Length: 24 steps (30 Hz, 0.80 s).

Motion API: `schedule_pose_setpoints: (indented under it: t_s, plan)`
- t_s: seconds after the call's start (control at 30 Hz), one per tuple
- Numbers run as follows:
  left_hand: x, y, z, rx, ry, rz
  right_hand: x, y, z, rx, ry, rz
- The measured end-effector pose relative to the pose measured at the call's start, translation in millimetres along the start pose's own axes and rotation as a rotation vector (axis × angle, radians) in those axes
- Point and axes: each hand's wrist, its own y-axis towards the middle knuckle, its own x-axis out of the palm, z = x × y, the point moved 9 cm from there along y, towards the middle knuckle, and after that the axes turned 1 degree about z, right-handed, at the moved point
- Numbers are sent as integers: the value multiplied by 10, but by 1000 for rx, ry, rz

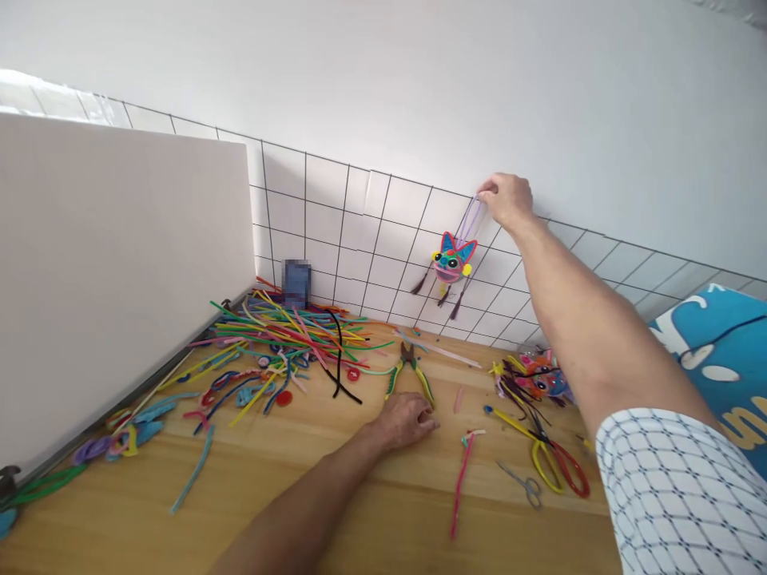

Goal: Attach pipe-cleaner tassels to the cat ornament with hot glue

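Up against the wire grid, my right hand (pixel 508 198) pinches the top of a thin purple cord loop (pixel 472 217). From that loop hangs a colourful animal-head ornament (pixel 451 262) with blue pointed ears edged in red, big eyes, yellow side pieces and dark tassels below. The ornament is off the table, in front of the grid. My left hand (pixel 407 421) rests on the wooden table with its fingers curled in; nothing shows in them. Just beyond it lie pliers (pixel 409 372) with green-and-yellow handles, spread apart.
A heap of coloured pipe cleaners (pixel 293 331) covers the back left beside a white panel (pixel 125 279). Large scissors (pixel 548 459), small scissors (pixel 527 485) and another tasselled ornament (pixel 541 383) lie at right. The wire grid (pixel 371 239) runs along the table's back.
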Motion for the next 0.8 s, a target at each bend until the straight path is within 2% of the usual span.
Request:
schedule_pose_setpoints:
  t_s: [0.17, 0.27, 0.53, 0.63, 0.73, 0.8]
  plan:
    - [23, 14, -3, 20, 18, -7, -47, -50, -108, 31, -42, 8]
    - [42, 23, -23, 21, 47, -9, -151, -122, -179, 15, -39, -24]
    - [60, 24, -33, 35, 71, -8, -797, -186, -388, -59, 119, 63]
    - [35, 18, -21, 27, 80, -15, -948, -177, -466, -72, 160, 105]
    - [29, 21, -15, 32, 79, -10, -969, -169, -530, -87, 189, 133]
    - [48, 30, -27, 36, 70, -5, -892, -165, -543, -72, 189, 127]
